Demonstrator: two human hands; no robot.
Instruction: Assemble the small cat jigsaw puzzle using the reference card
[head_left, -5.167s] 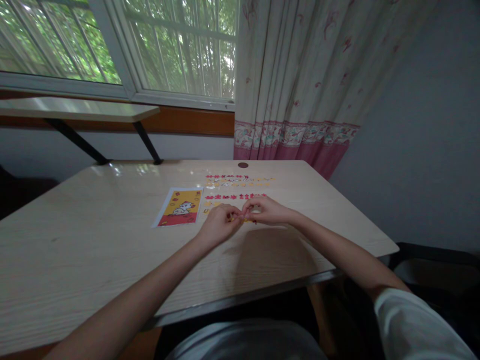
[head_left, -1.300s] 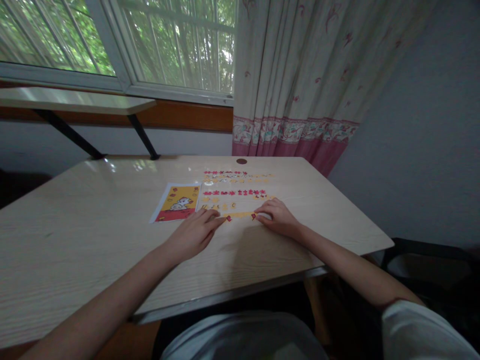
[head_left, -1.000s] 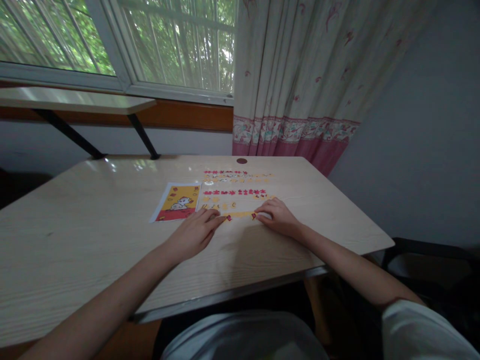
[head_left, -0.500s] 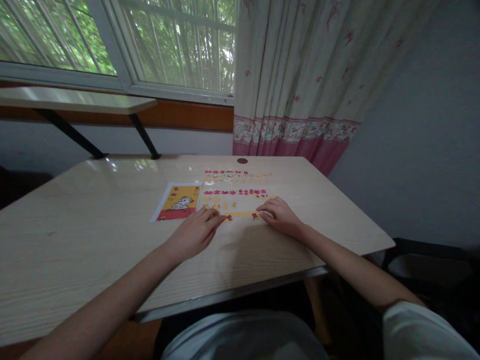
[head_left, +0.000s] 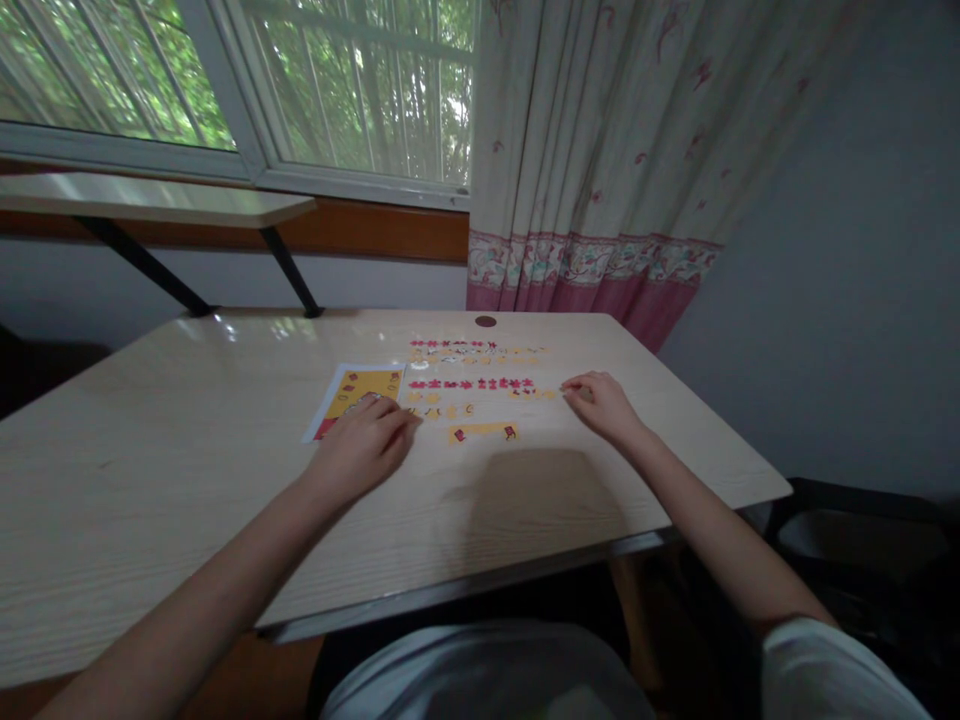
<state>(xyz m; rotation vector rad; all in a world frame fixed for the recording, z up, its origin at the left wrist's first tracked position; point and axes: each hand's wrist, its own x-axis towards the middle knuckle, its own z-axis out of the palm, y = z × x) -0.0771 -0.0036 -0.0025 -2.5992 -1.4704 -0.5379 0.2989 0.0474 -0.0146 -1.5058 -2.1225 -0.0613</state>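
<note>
A strip of joined yellow jigsaw puzzle pieces (head_left: 484, 433) with red marks near its ends lies flat on the table, apart from both hands. My left hand (head_left: 367, 437) rests over the lower right of a picture card (head_left: 330, 400). Its fingers are bent together, and the tips are at the left end of a row of loose yellow pieces (head_left: 450, 411). My right hand (head_left: 604, 405) is pinched beside the right end of another short yellow row (head_left: 534, 394). What lies between the fingertips of either hand is too small to make out.
Farther back are a row of red pieces (head_left: 471, 384) and more rows of small pieces (head_left: 472, 358). A dark round disc (head_left: 486, 321) sits near the table's back edge. At the back left, a raised shelf (head_left: 157, 200) stands on black supports.
Both hands have come away from the yellow strip. My left hand moved left and back over the card; my right hand moved right and back. The strip stays in place.
</note>
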